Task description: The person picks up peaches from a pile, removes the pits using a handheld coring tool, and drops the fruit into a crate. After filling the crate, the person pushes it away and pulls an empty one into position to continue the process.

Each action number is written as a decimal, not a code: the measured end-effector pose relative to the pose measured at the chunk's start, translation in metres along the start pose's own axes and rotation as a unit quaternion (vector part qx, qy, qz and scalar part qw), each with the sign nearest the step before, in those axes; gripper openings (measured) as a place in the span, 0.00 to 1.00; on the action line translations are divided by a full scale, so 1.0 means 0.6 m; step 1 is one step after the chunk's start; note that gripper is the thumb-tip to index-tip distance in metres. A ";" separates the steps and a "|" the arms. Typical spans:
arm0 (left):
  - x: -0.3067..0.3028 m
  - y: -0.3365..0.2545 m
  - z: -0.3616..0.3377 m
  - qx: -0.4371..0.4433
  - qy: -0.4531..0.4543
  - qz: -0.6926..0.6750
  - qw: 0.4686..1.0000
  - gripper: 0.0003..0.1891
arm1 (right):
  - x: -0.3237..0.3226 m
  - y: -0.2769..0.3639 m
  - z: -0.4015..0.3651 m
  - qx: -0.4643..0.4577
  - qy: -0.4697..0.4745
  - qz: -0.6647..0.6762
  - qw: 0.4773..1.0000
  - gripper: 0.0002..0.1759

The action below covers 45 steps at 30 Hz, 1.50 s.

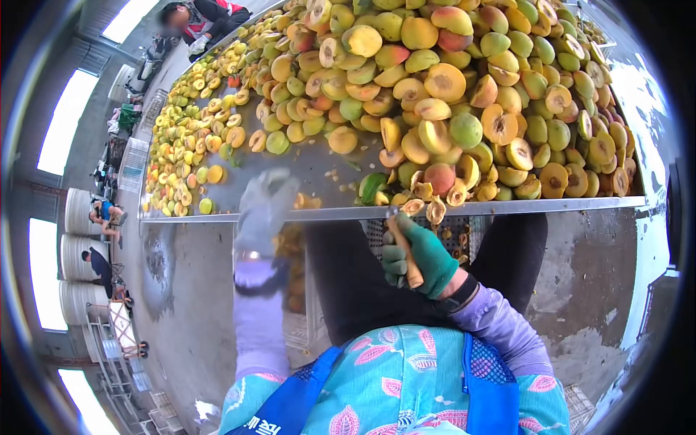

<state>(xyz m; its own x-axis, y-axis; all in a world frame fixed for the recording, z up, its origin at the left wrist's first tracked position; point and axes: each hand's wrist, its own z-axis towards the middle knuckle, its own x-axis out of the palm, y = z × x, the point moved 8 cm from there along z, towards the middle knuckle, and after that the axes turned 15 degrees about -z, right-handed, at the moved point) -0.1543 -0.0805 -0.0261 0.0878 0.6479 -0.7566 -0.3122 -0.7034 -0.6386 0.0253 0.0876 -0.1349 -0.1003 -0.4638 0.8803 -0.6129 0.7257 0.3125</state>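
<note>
My right hand, in a green glove, is wrapped round the wooden handle of a small tool at the table's front edge. The tool's short metal end points up toward some browned, hollowed fruit halves on the rim. My left hand, in a pale glove, is smeared by motion over the front edge further left. Its fingers are too blurred to make out. Near it, a few cut fruit pieces lie on the metal surface. A big heap of peach-like fruit, whole and halved, covers the right side.
The metal table has a raised front rim. Smaller cut halves are spread along its left side. Below the edge, a crate with fruit scraps stands between my legs. A person works at the far left corner; white tanks line the left wall.
</note>
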 end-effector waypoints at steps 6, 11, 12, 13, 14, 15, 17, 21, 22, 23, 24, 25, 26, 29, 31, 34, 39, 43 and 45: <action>0.210 -0.090 0.154 0.197 0.064 0.165 0.964 0.21 | -0.001 0.049 -0.026 -0.133 -0.159 -0.145 0.967 0.21; 0.190 -0.045 0.099 -0.080 0.241 -0.091 0.963 0.18 | -0.010 0.114 -0.034 -0.296 -0.265 -0.508 0.764 0.14; 0.173 -0.061 0.076 -0.062 0.214 -0.173 0.959 0.17 | 0.023 0.132 -0.037 -0.363 -0.264 -0.597 0.665 0.11; 0.150 -0.091 0.044 -0.045 0.180 -0.255 0.949 0.16 | 0.044 0.133 -0.033 -0.378 -0.265 -0.647 0.607 0.10; 0.132 -0.112 0.020 -0.023 0.143 -0.335 0.931 0.16 | 0.065 0.133 -0.031 -0.393 -0.268 -0.690 0.545 0.09; 0.135 -0.114 0.000 -0.039 0.127 -0.420 0.898 0.15 | 0.071 0.132 -0.021 -0.365 -0.286 -0.705 0.536 0.11; 0.143 -0.136 -0.028 0.012 0.104 -0.450 0.887 0.18 | 0.083 0.127 -0.022 -0.371 -0.338 -0.715 0.487 0.16; 0.183 -0.118 -0.046 0.000 0.071 -0.470 0.880 0.20 | 0.071 0.118 -0.030 -0.380 -0.332 -0.680 0.532 0.16; 0.187 -0.124 -0.047 0.004 0.057 -0.463 0.885 0.20 | 0.065 0.114 -0.028 -0.402 -0.328 -0.675 0.524 0.16; 0.187 -0.128 -0.054 -0.019 0.040 -0.522 0.852 0.19 | 0.065 0.111 -0.029 -0.425 -0.322 -0.670 0.516 0.17; 0.184 -0.136 -0.059 -0.041 0.021 -0.578 0.815 0.18 | 0.065 0.112 -0.030 -0.410 -0.326 -0.659 0.539 0.17; 0.183 -0.137 -0.061 -0.044 0.006 -0.595 0.803 0.17 | 0.069 0.111 -0.033 -0.395 -0.328 -0.648 0.563 0.17; 0.181 -0.136 -0.063 -0.047 -0.010 -0.610 0.791 0.17 | 0.071 0.108 -0.032 -0.380 -0.328 -0.636 0.587 0.17; 0.173 -0.133 -0.068 -0.018 -0.060 -0.587 0.807 0.17 | 0.069 0.093 -0.025 -0.383 -0.346 -0.599 0.612 0.17; 0.175 -0.129 -0.069 -0.009 -0.049 -0.573 0.818 0.17 | 0.050 0.073 -0.011 -0.384 -0.355 -0.634 0.570 0.18; 0.181 -0.134 -0.054 0.030 0.024 -0.411 0.911 0.18 | 0.023 0.066 0.001 -0.352 -0.311 -0.592 0.655 0.18; 0.194 -0.143 -0.051 -0.025 0.020 -0.473 0.881 0.14 | 0.029 0.060 0.011 -0.318 -0.252 -0.446 0.798 0.22; 0.187 -0.191 -0.031 0.201 0.122 -0.168 0.957 0.09 | 0.036 0.046 0.010 -0.213 -0.200 -0.291 0.911 0.23; 0.179 -0.200 -0.025 0.126 0.072 -0.259 0.955 0.09 | 0.066 0.045 0.011 -0.154 -0.149 -0.156 0.964 0.22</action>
<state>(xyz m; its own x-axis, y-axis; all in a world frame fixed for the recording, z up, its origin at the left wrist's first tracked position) -0.0929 0.0692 -0.0328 0.4154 0.8305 -0.3712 -0.4080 -0.1946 -0.8920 -0.0006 0.0856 -0.0940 -0.1980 -0.7759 0.5990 -0.3920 0.6228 0.6771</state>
